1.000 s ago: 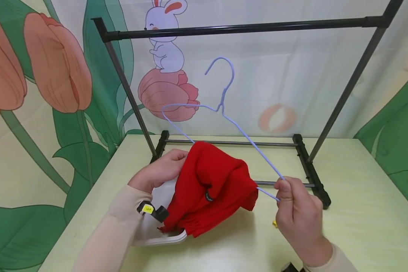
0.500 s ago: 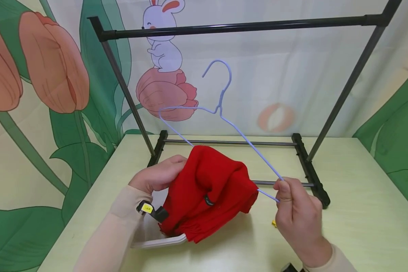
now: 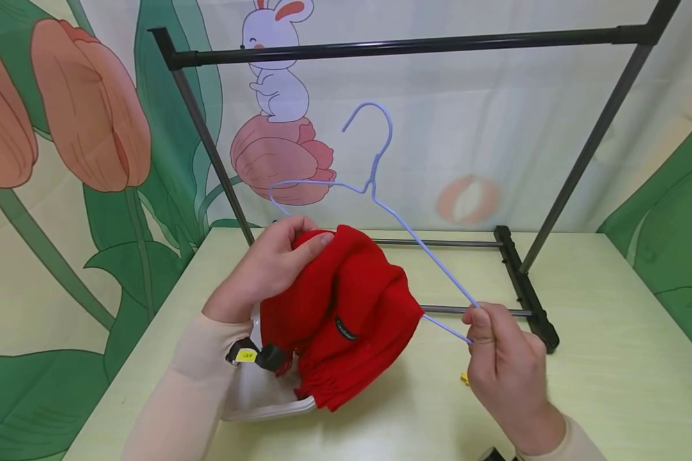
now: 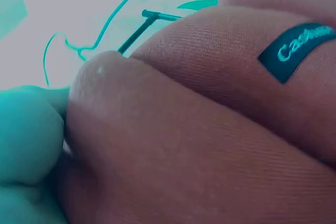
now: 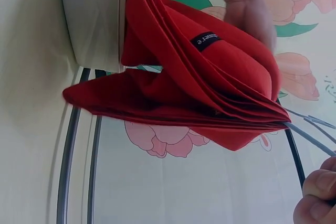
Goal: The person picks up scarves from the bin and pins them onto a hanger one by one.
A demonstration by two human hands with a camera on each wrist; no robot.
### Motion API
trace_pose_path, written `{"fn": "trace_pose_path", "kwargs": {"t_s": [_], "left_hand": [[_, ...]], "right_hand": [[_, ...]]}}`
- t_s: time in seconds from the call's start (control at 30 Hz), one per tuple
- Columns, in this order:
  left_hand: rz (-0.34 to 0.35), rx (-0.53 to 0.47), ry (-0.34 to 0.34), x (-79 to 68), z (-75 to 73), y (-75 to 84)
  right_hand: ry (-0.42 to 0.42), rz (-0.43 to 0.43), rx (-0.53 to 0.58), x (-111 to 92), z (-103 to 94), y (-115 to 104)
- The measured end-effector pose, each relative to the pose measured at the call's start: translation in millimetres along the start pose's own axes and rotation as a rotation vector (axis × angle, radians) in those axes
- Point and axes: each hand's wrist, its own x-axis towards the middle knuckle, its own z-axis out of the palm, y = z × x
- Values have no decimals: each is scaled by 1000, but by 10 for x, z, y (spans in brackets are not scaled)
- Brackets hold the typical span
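Observation:
A red scarf [image 3: 369,294] with a fringed end and a black label [image 3: 346,328] hangs folded over the lower bar of a light purple wire hanger [image 3: 411,228]. My left hand [image 3: 268,266] pinches the scarf's upper left fold, thumb on the front and fingers hidden behind. In the left wrist view the scarf [image 4: 173,145] fills most of the picture. The hanger's right corner is gripped by my right hand [image 3: 507,368], its hook pointing up. From the right wrist, the scarf [image 5: 210,72] shows several layers draped on both sides of the bar.
A black rack with a top bar [image 3: 415,46] stands behind the hanger on the pale table [image 3: 611,384]. Under the scarf is a white bin [image 3: 259,413]. A small yellow thing [image 3: 464,378] lies beside my right hand. A printed curtain [image 3: 530,128] hangs behind.
My left hand has come up and round to the scarf's front, its thumb now over the fold. The scarf has shifted left along the bar. My right hand stays put.

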Motion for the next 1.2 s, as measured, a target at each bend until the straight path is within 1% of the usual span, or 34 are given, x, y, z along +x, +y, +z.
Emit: {"fn": "trace_pose_path", "kwargs": {"t_s": [0.03,0.13,0.2,0.27,0.33,0.43,0.5,0.57,0.63,0.7,0.77,0.83,0.9,1.0,1.13,1.2], "left_hand": [[22,45,22,-12,-2,50],[102,139,75,-45,12,177],[166,169,119,-65,37,243],[222,162,178,-76,65,282],[255,129,248,-81,90,308],[280,16,341,-81,121,349],[297,-80,382,-75,138,396],[312,-185,401,-58,159,455],[309,-285,405,-39,187,523],[286,-364,400,-20,222,577],[252,-413,390,4,268,611],[220,-420,371,26,307,603],[188,-382,342,45,337,553],[147,-267,279,57,362,440],[85,-135,211,47,356,297],[34,-91,190,47,338,248]], "right_hand": [[4,-5,0,1,1,2],[13,-19,1,2,5,9],[15,-27,-1,-1,7,13],[13,-34,2,-5,15,12],[6,-38,6,-11,20,5],[-13,-22,6,-18,16,-18],[-19,-14,5,-13,7,-33],[-20,-6,6,-2,-7,-47],[-9,-11,11,14,-21,-56],[7,-18,18,31,-34,-61],[19,-21,16,44,-58,-58],[33,-21,16,53,-79,-54],[45,-17,18,61,-100,-47],[61,-12,21,64,-121,-35],[49,-3,5,58,-143,-15],[42,-2,-11,53,-154,-3]]}}
